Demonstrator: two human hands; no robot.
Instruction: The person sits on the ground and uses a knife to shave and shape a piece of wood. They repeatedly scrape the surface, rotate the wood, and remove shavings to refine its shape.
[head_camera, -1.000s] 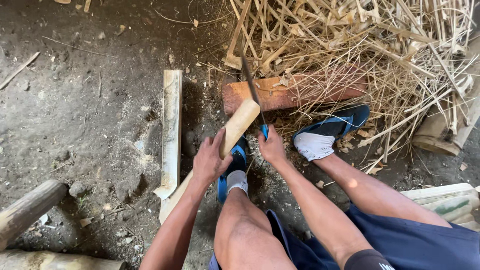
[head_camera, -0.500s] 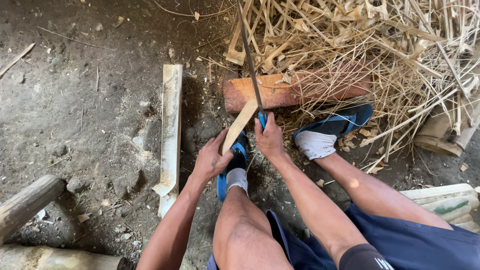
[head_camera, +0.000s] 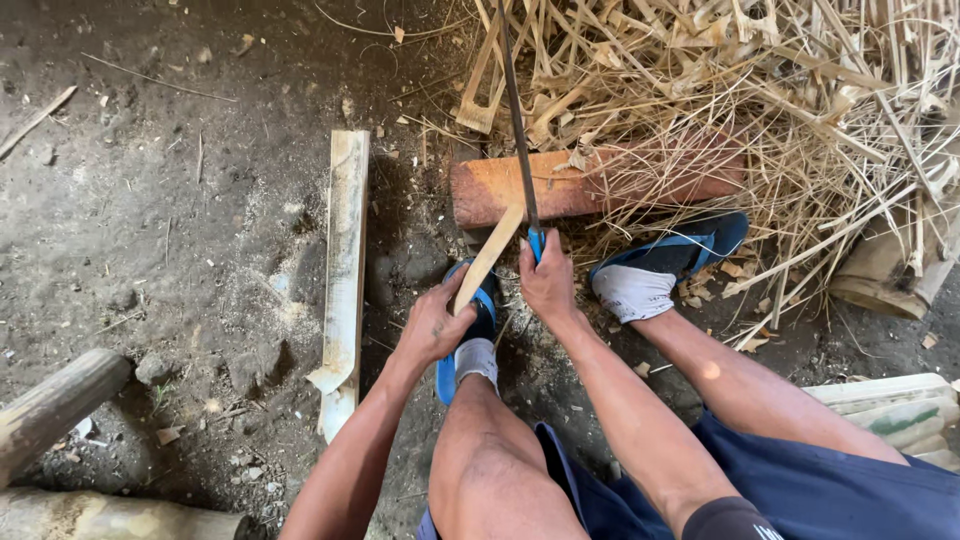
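Pale split wood strip (head_camera: 489, 257) stood tilted at frame center, w/ a dark long blade (head_camera: 517, 120) edge-on against its top.

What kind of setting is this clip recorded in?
Probably a rough outdoor or shed work area for splitting bamboo: bare dirt floor, a heap of dry split strips, and a log block.

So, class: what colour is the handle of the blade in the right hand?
Blue: a bit of the handle shows above the right hand, only in the head view.
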